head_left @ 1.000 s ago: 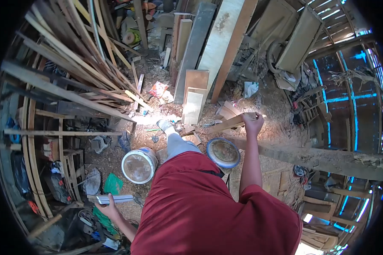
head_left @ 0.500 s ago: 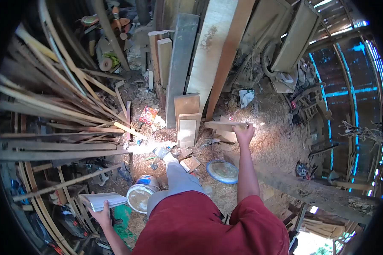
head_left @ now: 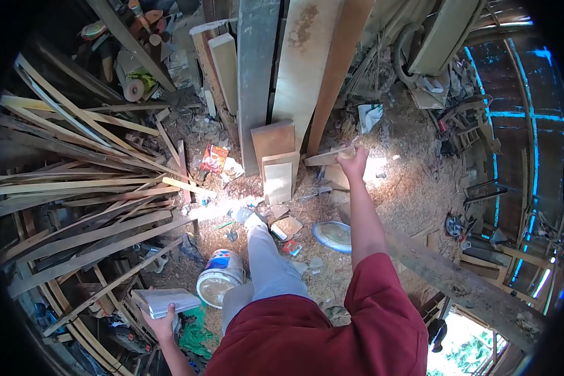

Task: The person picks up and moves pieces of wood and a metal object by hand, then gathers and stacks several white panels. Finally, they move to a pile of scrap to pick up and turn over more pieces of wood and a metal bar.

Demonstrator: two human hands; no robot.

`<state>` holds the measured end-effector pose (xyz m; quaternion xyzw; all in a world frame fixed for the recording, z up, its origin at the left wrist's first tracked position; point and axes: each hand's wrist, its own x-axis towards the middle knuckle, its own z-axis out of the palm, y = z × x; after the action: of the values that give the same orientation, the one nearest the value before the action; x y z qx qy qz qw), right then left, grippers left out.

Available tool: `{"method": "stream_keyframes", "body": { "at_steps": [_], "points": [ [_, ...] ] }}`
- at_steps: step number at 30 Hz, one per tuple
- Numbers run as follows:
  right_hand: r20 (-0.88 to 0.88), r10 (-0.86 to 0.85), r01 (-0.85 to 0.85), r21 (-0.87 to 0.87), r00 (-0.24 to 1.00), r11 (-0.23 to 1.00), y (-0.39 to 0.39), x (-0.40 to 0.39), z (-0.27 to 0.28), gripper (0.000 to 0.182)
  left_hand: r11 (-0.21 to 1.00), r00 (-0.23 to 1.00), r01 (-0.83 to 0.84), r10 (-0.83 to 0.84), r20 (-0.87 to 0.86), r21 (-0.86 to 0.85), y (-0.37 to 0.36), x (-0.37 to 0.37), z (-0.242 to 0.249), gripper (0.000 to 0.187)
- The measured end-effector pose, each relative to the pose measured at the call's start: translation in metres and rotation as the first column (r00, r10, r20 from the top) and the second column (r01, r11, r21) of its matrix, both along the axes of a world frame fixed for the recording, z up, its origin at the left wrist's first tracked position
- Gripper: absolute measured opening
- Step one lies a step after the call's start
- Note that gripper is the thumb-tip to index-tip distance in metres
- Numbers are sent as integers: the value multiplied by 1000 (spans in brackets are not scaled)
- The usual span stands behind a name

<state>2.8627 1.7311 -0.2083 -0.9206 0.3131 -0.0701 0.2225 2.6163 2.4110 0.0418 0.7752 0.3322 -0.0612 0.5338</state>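
Note:
My left hand (head_left: 163, 324), low on the left, is closed around a bundle of thin pale slats (head_left: 172, 301). Stretched out ahead, my right hand (head_left: 354, 164) grips one end of a short wooden board (head_left: 323, 158); its fingers are partly hidden. Just left of that board, several short panels (head_left: 278, 178) lean upright against tall planks (head_left: 310, 69). Another short wood piece (head_left: 337, 177) lies on the shavings below the held board.
A white bucket (head_left: 222, 276) stands left of my legs, with a green sheet (head_left: 197, 332) close to it. A round blue-rimmed lid (head_left: 333, 236) lies to the right. Long wood strips (head_left: 100, 222) pile up on the left; a heavy beam (head_left: 457, 282) crosses the right side.
My right hand has moved slightly forward, and its board now tilts, with the left end lower. My left hand still holds the slats. The view has shifted a little.

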Motion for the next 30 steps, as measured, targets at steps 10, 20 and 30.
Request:
{"method": "stream_keyframes", "body": {
  "at_steps": [10, 20, 30],
  "points": [
    [-30, 14, -15, -41, 999, 999, 1, 51, -28, 73, 999, 996, 4, 0, -92, 36, 0, -14, -20, 91],
    [-182, 32, -68, -191, 983, 979, 15, 147, -53, 36, 1000, 993, 22, -24, -113, -17, -20, -24, -47, 98],
    [-267, 9, -42, -118, 964, 992, 15, 185, -81, 46, 1000, 994, -2, -1, -112, -27, -38, -26, -59, 101]
  ]
}}
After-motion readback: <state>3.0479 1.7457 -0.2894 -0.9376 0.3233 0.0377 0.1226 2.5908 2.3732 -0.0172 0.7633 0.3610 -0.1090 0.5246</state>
